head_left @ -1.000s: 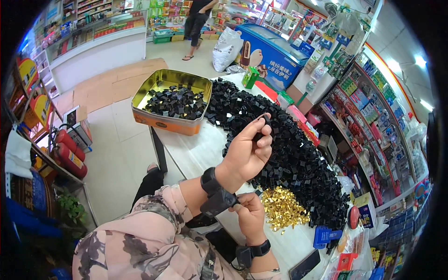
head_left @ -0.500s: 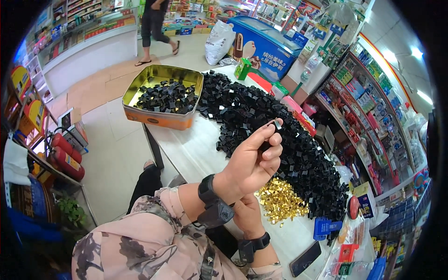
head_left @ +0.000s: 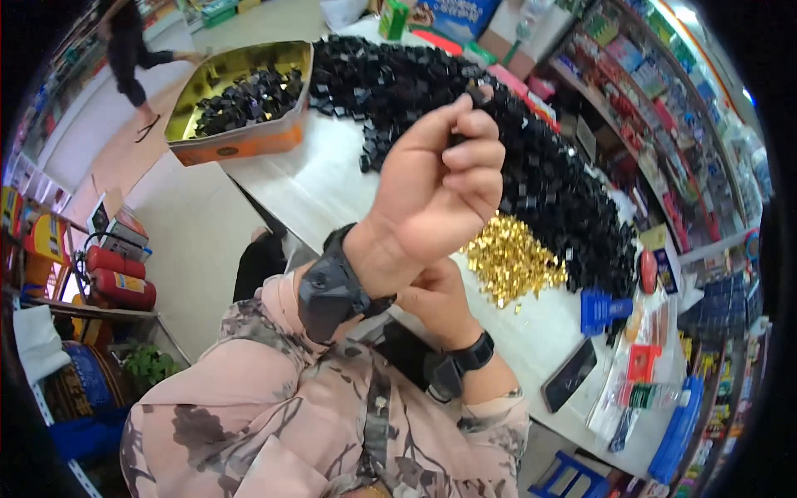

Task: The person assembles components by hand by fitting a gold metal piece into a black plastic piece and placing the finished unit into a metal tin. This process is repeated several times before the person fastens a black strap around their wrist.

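My left hand is raised over the table, its fingers curled in. Thumb and forefinger pinch a small dark piece, whose shape is too blurred to make out. Lower down, my right hand is partly behind the left wrist, so its fingertips are hidden. Beyond the hands spreads a large heap of small black plastic pieces. A smaller pile of shiny gold metal bits lies on the near side of that heap. At the far left, a gold-lined orange tin holds more black pieces.
The white table also bears a phone, a blue plastic item, a red oval object and a clear bottle. Fire extinguishers stand at the left. A person walks past at the far left.
The view has tilted downward, so table and tin sit higher in it. My left hand has come nearer the camera, fingertips still pinched. The walking person has moved toward the left edge.
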A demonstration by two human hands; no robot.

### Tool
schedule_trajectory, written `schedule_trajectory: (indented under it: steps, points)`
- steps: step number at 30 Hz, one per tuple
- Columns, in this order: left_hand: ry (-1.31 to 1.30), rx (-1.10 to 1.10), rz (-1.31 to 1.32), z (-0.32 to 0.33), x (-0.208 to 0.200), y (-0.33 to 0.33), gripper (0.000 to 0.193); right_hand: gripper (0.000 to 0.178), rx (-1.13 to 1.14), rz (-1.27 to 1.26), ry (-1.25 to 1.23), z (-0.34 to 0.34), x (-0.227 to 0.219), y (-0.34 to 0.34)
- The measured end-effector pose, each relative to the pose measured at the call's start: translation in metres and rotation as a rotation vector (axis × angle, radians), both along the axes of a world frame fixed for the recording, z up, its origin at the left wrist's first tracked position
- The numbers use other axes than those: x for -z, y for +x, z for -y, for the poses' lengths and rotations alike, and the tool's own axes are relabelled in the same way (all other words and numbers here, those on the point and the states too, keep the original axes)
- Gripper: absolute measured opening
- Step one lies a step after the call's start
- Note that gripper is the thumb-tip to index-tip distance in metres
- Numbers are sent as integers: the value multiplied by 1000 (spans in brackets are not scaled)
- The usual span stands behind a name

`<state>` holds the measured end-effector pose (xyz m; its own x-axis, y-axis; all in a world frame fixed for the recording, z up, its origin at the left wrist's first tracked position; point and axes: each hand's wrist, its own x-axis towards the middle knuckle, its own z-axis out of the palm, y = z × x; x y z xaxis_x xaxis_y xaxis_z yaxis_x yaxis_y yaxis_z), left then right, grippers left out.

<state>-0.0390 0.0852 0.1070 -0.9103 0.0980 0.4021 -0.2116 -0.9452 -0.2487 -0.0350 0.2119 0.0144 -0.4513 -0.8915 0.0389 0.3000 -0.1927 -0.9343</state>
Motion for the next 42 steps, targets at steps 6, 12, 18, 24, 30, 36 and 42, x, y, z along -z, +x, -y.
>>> schedule_trajectory:
  steps: [6,12,18,24,30,36,42]
  points:
    - [-9,-5,-50,10,0,-5,24,31,-24,44,-104,-1,-10,-2]
    - [-37,-63,-68,15,1,0,25,25,-26,132,-92,-4,-10,-1]
    - [-49,-96,-67,18,4,1,25,19,-47,97,-25,-5,-13,-2]
    - [-145,-157,-110,23,8,-2,16,17,-51,99,-1,-5,-15,0]
    - [-115,-86,-57,19,5,3,20,17,19,-12,-49,-4,-10,0]
    - [-106,-50,-97,-3,7,16,21,19,79,-64,-103,6,-12,8]
    - [-141,-36,-154,-6,3,18,23,21,138,-6,-107,1,-12,10]
